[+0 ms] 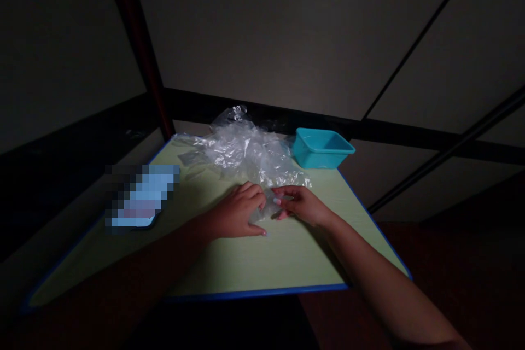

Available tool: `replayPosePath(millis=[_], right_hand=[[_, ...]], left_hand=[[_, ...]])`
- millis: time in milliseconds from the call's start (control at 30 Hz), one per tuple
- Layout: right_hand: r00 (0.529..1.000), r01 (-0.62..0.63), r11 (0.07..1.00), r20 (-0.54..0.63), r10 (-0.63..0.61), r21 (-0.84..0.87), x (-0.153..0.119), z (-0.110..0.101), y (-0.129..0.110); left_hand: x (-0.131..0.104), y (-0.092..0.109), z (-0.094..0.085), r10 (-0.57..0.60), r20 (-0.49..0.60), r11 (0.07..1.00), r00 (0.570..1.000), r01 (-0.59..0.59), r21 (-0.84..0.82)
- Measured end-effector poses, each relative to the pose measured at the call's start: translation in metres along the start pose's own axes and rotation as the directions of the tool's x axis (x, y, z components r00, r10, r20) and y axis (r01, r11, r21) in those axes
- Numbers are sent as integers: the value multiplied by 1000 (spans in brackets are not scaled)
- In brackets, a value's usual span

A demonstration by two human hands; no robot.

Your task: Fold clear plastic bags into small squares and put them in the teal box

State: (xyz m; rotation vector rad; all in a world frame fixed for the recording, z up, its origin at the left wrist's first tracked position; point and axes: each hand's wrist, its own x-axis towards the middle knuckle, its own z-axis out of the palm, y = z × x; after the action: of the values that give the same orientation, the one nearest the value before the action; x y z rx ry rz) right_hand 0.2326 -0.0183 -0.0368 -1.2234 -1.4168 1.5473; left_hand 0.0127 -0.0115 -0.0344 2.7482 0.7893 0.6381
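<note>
A small piece of clear plastic (267, 206) lies between my two hands over the middle of the table. My left hand (241, 210) has its fingers curled over the left side of this plastic, with the thumb stretched out below. From the right, my right hand (301, 203) pinches the plastic's other side between thumb and fingers. Just beyond both hands spreads a large heap of crumpled clear plastic (241, 145).
The pale green table (254, 268) has a blue edge. A turquoise plastic tub (318, 158) stands at the back right corner. On the left lies a phone (145, 197), its screen blurred out. A wall rises behind the table.
</note>
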Motion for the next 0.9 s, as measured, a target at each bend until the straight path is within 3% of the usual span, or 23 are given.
replayPosePath(millis=[133,300,533,900], right_hand=[[1000,-4,999,-9,4,47,1,0,2],[1000,-29,995,-8,30,92,1,0,1],[997,-64,995,-33,67,73,1,-1,1],[992,-112,978,35,120,-177,-5,-5,-3]], left_hand=[[-2,-1,5,6,-18,1000,1000,-6,10],[-1,-2,-1,25,-48,997,999,-28,-68],[2,-6,-3,57,32,993,998,-54,-107],[3,-15,1,4,64,990,998,6,-144]])
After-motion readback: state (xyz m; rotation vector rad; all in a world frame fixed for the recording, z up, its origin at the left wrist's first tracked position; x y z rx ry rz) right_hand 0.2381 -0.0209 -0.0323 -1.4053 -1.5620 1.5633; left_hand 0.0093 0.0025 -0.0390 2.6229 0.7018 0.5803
